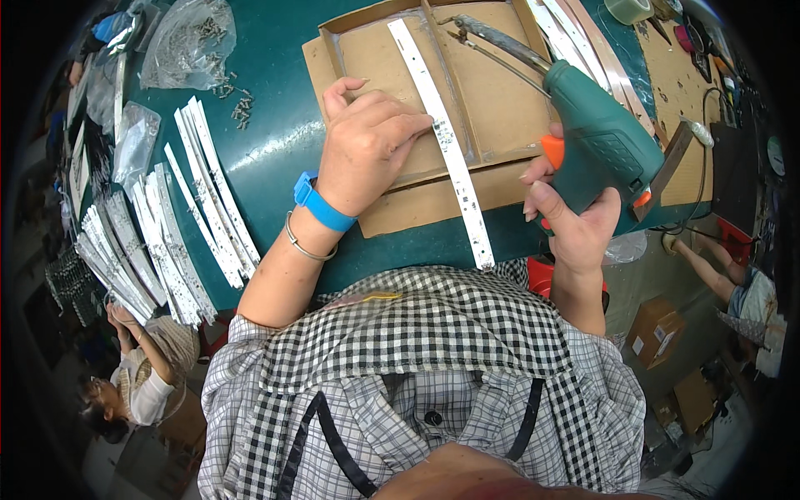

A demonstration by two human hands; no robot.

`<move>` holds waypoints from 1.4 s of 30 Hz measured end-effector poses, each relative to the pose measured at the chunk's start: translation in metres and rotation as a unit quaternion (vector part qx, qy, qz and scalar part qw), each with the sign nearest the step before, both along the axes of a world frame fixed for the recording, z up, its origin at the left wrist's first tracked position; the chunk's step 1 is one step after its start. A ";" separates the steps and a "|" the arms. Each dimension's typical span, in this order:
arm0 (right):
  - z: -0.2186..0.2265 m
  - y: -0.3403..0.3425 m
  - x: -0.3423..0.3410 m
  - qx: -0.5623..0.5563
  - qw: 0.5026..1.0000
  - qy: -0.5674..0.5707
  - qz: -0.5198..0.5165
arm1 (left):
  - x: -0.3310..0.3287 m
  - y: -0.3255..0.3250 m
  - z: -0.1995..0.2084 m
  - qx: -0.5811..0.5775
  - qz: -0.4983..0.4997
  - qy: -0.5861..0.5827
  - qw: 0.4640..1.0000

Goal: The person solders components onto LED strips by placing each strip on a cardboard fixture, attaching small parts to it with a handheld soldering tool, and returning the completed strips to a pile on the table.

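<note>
A long, narrow white circuit board strip with small parts along it lies slantwise across a shallow cardboard tray, its near end overhanging toward my apron. My left hand is closed in a pinch, its fingertips touching the strip near its middle; whatever lies between them is too small to make out. In my right hand is a green soldering gun with an orange trigger. Its metal tip and thin side tube point to the far left, above the tray and apart from the strip.
Several stacks of white strips lie on the green table at left. Behind them is a plastic bag of small metal parts, some spilled. More strips and a tape roll are far right. A person sits at lower left.
</note>
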State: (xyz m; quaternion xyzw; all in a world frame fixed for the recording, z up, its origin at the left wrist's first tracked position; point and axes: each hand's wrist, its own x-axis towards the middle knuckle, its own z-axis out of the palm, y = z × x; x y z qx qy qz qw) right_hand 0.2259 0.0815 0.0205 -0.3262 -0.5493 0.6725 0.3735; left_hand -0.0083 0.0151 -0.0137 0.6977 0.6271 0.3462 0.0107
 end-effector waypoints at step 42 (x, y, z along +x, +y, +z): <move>-0.030 -0.012 -0.027 0.063 0.989 -0.130 0.036 | 0.000 0.008 -0.003 -0.020 0.009 -0.075 0.997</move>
